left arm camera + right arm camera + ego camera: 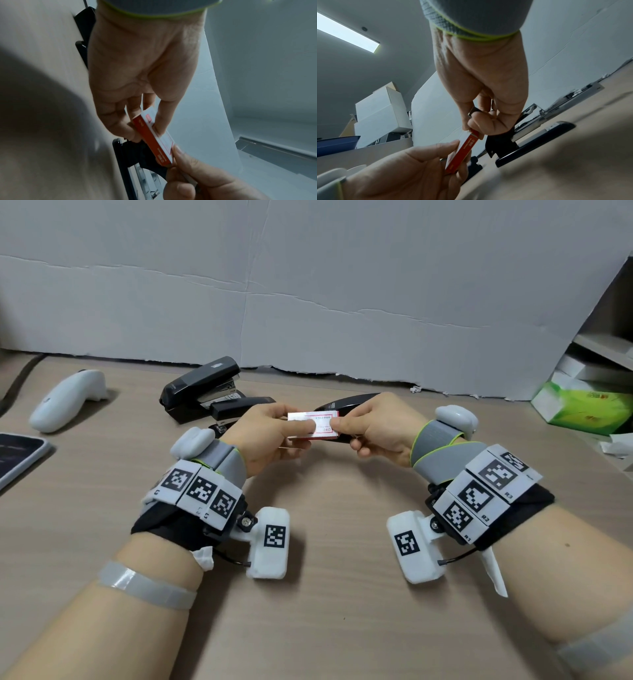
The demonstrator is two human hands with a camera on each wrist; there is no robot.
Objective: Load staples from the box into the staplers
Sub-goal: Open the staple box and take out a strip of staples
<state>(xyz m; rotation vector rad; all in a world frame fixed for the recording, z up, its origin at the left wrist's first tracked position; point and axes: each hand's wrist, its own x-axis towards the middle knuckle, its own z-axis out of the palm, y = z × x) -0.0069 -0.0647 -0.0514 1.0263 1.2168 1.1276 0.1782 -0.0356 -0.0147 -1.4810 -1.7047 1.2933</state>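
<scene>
A small white and red staple box (323,419) is held above the table between both hands. My left hand (303,429) pinches its left end with thumb on top; in the left wrist view the left hand (142,125) grips the box (154,142) by its faces. My right hand (339,424) pinches the right end, and a thin metal strip (471,111) shows inside the right hand (476,125). An open black stapler (202,385) lies at the back left, a second stapler (243,407) beside it. A third stapler (346,402) lies behind the hands, partly hidden.
A white controller (66,402) and a phone (19,453) lie at the left. A green tissue box (582,405) sits at the right by a shelf. A grey cardboard sheet (308,302) backs the wooden table (325,611).
</scene>
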